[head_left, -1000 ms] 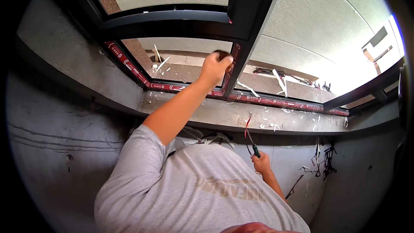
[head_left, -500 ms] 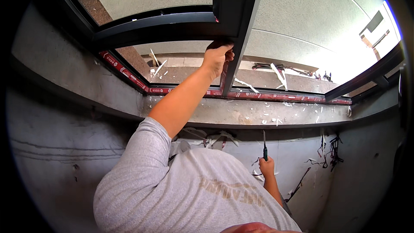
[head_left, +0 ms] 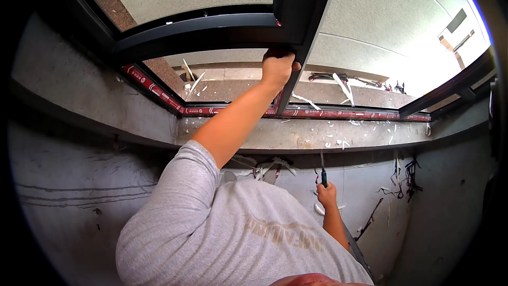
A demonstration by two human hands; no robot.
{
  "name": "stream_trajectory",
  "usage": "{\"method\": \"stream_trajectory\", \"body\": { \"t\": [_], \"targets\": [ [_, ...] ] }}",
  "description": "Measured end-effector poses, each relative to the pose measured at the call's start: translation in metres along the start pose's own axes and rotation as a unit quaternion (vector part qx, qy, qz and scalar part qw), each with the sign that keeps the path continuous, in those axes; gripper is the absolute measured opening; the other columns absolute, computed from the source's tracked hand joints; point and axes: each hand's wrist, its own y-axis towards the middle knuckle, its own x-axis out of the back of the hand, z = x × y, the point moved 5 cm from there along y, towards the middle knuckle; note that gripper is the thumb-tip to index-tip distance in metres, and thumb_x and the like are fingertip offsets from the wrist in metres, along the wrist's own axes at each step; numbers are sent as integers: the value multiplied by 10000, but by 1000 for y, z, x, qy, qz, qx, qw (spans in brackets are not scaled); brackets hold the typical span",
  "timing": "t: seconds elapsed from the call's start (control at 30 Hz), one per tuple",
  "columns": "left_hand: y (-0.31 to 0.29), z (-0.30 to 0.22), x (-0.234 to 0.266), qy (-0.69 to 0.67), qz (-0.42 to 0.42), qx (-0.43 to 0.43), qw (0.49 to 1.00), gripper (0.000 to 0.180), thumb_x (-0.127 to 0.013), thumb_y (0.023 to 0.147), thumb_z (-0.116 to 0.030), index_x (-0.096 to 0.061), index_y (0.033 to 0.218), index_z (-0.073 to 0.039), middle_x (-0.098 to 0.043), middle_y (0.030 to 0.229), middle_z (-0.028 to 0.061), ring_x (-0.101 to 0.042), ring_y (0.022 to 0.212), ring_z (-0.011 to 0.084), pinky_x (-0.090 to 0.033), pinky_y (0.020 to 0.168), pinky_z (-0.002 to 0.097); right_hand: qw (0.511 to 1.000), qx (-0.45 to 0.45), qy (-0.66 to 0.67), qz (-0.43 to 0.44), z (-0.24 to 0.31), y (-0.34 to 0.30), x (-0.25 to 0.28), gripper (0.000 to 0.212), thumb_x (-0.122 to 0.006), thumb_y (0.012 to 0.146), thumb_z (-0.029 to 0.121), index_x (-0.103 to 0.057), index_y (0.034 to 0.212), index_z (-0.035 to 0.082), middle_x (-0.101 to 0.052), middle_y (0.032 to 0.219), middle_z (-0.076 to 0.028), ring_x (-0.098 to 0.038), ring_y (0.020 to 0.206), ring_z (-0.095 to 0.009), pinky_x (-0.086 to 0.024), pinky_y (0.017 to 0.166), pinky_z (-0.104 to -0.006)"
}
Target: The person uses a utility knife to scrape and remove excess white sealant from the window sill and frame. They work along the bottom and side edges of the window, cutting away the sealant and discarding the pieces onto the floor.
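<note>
My left hand (head_left: 279,70) is raised, its fingers curled closed around the dark upright (head_left: 304,37) of the window frame, just below the crossbar (head_left: 206,37). The fingertips lie partly hidden behind the upright. Low on the right, my right hand (head_left: 327,194) is closed on a slim hand tool (head_left: 324,176) with a dark green handle. Its thin metal shaft points up toward the sill; whether it is a screwdriver or a blade, I cannot tell. Red printed protective tape (head_left: 338,114) runs along the bottom of the frame.
White scraps lie on the concrete sill (head_left: 254,133), and longer white strips (head_left: 343,89) lie outside. Dark cables (head_left: 411,177) hang on the wall below at the right. A dark, narrow strip (head_left: 355,249) shows beside my right forearm. Bare grey wall (head_left: 74,164) stands at the left.
My left hand, still closed on the upright, appears slightly farther right, as does the upright itself. My right hand and its tool have risen a little toward the sill.
</note>
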Motion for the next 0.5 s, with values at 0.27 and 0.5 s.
{"method": "stream_trajectory", "body": {
  "t": [0.27,0.5],
  "targets": [
    [-14,-19,1,-18,42,-2,999,101,-679,883,-109,-674,867,-10,-663,743,75,-638,668,174,-529,654,324,1000,21,-13,1,-28,-11,-20,155,-619,839,146,-604,732,35,-576,620,-16,-489,486,-93,-388,440,-284],
    [3,-1,13,29,25,86,996,166,-655,902,-162,-668,826,-15,-638,697,68,-591,590,160,-473,582,311,999,30,-5,12,-3,-16,-33,166,-617,844,147,-592,732,27,-567,613,-27,-488,471,-104,-386,435,-290]
  ]
}}
